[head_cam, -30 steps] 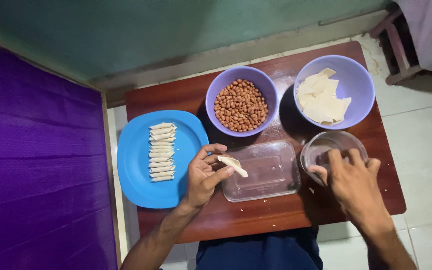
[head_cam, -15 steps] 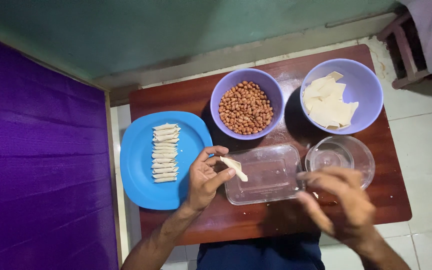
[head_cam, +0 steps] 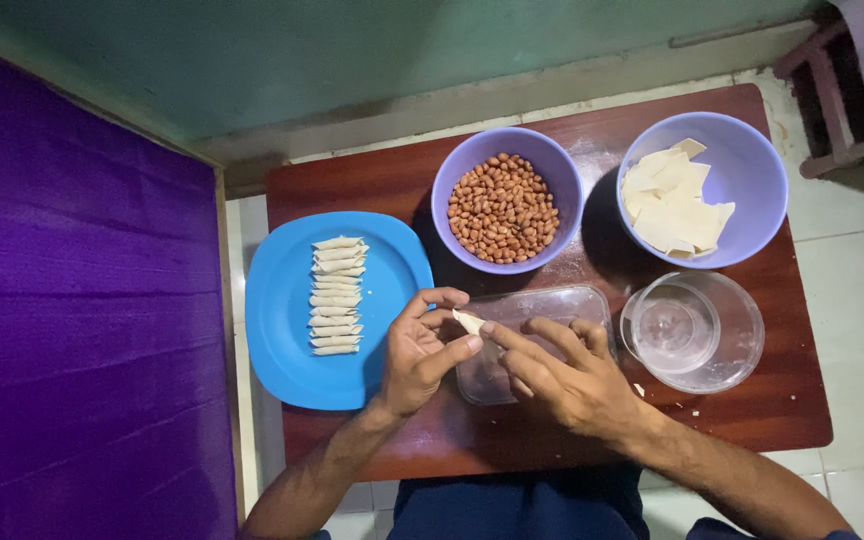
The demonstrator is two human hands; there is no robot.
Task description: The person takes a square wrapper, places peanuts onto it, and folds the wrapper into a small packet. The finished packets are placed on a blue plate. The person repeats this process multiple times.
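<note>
**Two hands pinch a small pastry wrap over a clear container**

The left hand (head_cam: 417, 350) and right hand (head_cam: 562, 375) both grip a small pale dough wrap (head_cam: 469, 321), fingertips closed on it, above a clear plastic container (head_cam: 542, 310). Left lies a blue plate (head_cam: 282, 300) of rolled pieces (head_cam: 336, 295); beyond, a bowl of peanuts (head_cam: 504, 208).

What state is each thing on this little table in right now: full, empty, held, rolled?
Small wrapper piece: pinched between both hands' fingertips.
Left hand: gripping the piece.
Right hand: fingers on the piece.
Blue plate: holds a row of rolled pieces.
Peanut bowl: about half full.
Wrapper bowl: holds flat sheets.
Clear glass bowl: holds a little clear liquid.
Clear rectangular container: looks empty.
</note>
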